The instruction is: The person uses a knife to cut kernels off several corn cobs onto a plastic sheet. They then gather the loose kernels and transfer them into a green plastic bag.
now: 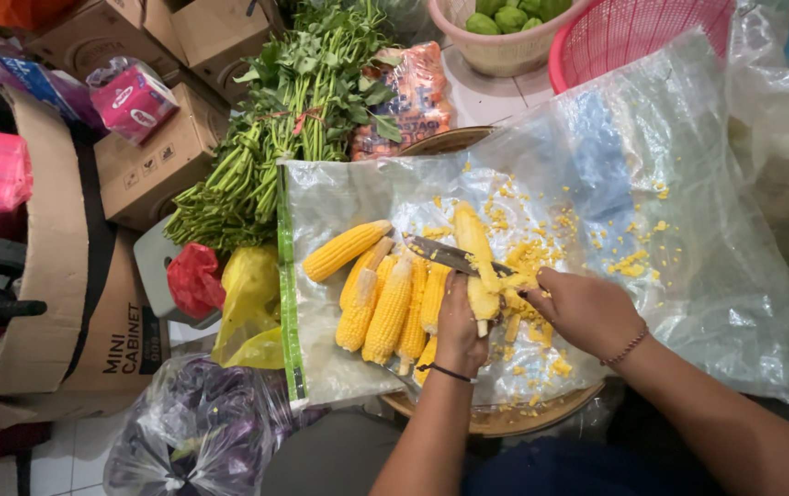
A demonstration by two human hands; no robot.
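Left hand [460,323] clenched round the corn cob [477,262], long axis toward 12 o'clock; right hand [586,309] at 3 o'clock closed on knife [454,256], blade across the cob toward 10; stripped-free cobs [385,303] at 9.

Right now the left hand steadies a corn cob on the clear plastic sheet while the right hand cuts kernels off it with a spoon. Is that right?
Not quite. The head view shows the right hand holding a knife, not a spoon. The rest holds: the left hand steadies the corn cob on the clear plastic sheet, loose kernels scattered around.
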